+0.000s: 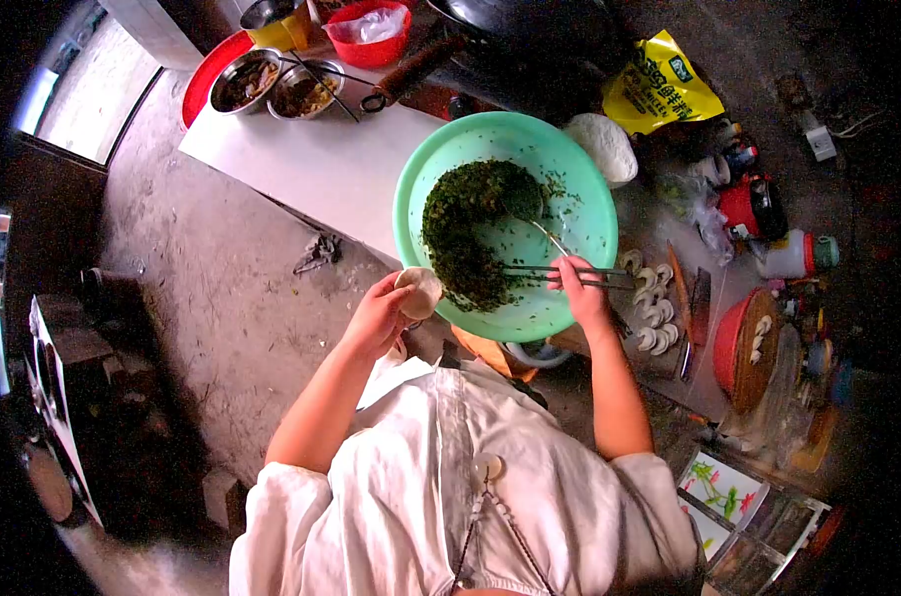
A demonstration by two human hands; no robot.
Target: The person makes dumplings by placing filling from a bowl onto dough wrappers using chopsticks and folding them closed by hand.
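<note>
My left hand holds a round, flat dough wrapper by its edge, close to the left rim of a large green bowl. Dark green chopped filling lies in the bowl, mostly on its left side. My right hand is at the bowl's lower right rim, closed on a pair of chopsticks whose tips reach the filling. A metal spoon rests in the bowl, its handle running down toward my right fingers.
Shaped dumplings lie right of the bowl, beside a rolling pin. Behind stand a white container, a yellow bag and a black wok. Two metal bowls and a red basket are at the upper left.
</note>
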